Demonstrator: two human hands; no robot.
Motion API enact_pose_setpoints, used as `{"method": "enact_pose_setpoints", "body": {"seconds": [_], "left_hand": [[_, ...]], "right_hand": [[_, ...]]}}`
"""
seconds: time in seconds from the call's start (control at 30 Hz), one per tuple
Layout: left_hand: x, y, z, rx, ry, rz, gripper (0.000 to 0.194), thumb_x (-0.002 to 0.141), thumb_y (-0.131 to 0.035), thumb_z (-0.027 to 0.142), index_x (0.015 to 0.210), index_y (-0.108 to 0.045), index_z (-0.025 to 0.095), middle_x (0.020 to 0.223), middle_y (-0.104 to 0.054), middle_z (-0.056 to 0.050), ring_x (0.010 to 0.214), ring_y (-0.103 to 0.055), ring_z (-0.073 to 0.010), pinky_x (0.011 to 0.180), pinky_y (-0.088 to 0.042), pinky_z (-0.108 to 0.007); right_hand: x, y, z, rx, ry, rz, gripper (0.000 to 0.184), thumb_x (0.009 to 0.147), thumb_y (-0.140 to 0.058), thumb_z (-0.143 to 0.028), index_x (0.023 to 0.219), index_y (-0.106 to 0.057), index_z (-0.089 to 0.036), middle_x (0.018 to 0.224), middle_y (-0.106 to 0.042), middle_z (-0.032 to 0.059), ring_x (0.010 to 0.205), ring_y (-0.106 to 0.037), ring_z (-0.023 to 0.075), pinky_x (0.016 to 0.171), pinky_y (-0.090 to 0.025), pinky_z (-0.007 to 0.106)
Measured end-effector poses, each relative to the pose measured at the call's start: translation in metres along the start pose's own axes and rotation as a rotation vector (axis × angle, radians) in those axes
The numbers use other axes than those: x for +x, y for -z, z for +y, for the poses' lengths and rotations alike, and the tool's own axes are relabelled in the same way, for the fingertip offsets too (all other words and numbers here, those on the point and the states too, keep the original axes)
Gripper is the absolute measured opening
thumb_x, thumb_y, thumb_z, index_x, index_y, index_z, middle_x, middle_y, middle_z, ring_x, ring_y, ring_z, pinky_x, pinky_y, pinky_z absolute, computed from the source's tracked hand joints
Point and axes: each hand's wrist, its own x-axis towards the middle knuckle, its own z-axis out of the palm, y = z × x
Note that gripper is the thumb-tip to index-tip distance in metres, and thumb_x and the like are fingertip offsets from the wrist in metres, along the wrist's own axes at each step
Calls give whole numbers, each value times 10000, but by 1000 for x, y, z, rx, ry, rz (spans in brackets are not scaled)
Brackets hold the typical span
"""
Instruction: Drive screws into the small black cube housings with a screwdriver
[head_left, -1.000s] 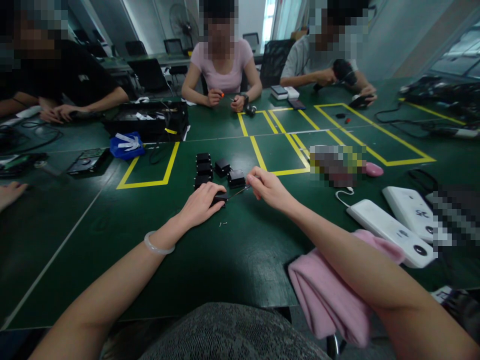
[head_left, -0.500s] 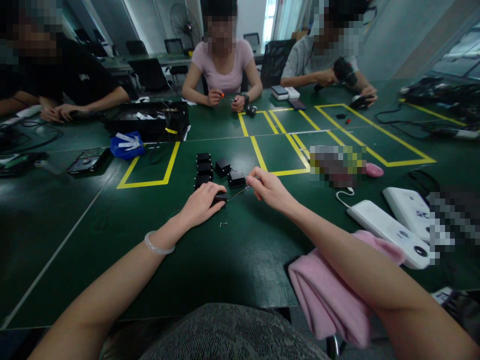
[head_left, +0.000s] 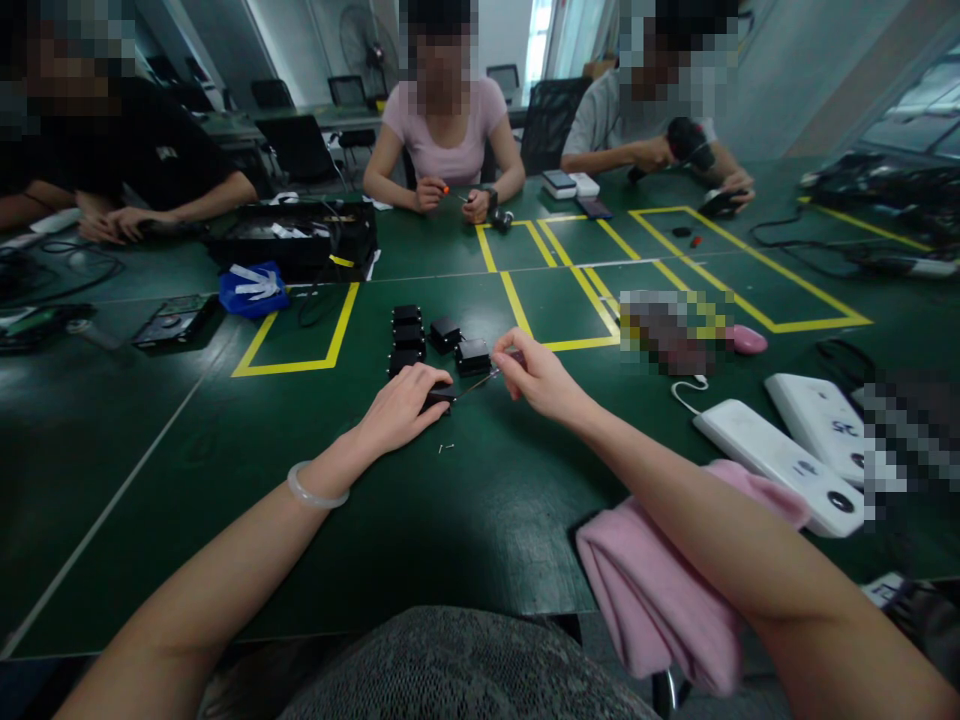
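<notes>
My left hand [head_left: 401,405] presses down on a small black box [head_left: 439,398] on the green table [head_left: 225,470], fingers curled over it. My right hand [head_left: 536,378] pinches a thin screwdriver [head_left: 480,380] whose tip points at that box. Several more small black boxes [head_left: 409,335] sit in a cluster just beyond both hands. A tiny screw [head_left: 446,447] lies on the table right of my left wrist, which carries a pale bangle.
A pink cloth [head_left: 645,590] lies under my right forearm. White devices [head_left: 780,462] lie at the right. Yellow tape lines [head_left: 525,310] mark the table. A black tray [head_left: 296,240] and blue packet [head_left: 253,288] sit at the back left. Three people sit across.
My right hand has turned slightly on the screwdriver. A hand at the far left edge has gone from view. Otherwise nothing has visibly moved.
</notes>
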Motion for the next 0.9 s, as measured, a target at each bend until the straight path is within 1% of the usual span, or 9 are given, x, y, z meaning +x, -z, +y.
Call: {"method": "enact_pose_setpoints", "body": {"seconds": [0.07,0.23,0.43,0.57,0.63,0.7,0.8,0.9], "left_hand": [[0,0,0,-1,-3,4,282,963,-515,315,1222,-498,207,1175,-580,-93,1031,-558,-269,866,-498,-431],[0,-1,-1,2,-12,5,280,961,-512,313,1222,-498,215,1169,-579,-93,1036,-551,-270,872,-491,-432],[0,-1,-1,0,-5,3,278,968,-506,323,1227,-493,221,1179,-578,-93,1037,-558,-269,858,-496,-428],[0,-1,-1,4,11,-7,284,970,-504,331,1234,-491,226,1189,-573,-91,1041,-562,-273,848,-507,-428],[0,0,0,1,14,-9,285,969,-506,330,1234,-491,224,1189,-572,-91,1041,-562,-273,844,-510,-424],[0,0,0,-3,13,-8,284,970,-508,326,1231,-493,217,1185,-572,-93,1036,-562,-270,841,-509,-419],[0,1,1,-6,9,-9,278,973,-505,323,1229,-494,215,1187,-573,-93,1039,-560,-268,849,-506,-417],[0,1,1,-5,9,-8,275,974,-504,321,1228,-494,215,1186,-573,-91,1041,-557,-266,853,-504,-413]], "right_hand": [[0,0,-1,14,10,4,107,986,-459,-280,898,-446,-220,483,-457,-99,439,-457,95,513,-347,242],[0,0,-2,-2,-33,-15,209,997,-443,-335,826,-458,-215,449,-421,-103,401,-412,82,479,-306,238],[1,1,1,11,-12,24,86,991,-445,-269,921,-456,-219,481,-454,-102,431,-449,93,508,-350,242],[1,1,0,9,-33,14,198,1002,-432,-327,846,-472,-212,454,-428,-95,410,-434,90,480,-326,241],[0,1,0,-6,-53,11,223,999,-441,-345,824,-476,-211,438,-411,-99,390,-412,85,464,-307,239],[0,1,0,-7,-56,25,178,993,-452,-325,854,-472,-215,438,-404,-106,385,-401,87,458,-300,237],[0,0,1,9,-24,44,89,983,-458,-273,912,-456,-221,471,-420,-106,408,-415,94,469,-316,238],[0,0,1,11,-14,43,102,982,-459,-272,895,-458,-219,482,-431,-100,421,-427,93,477,-325,239]]}}
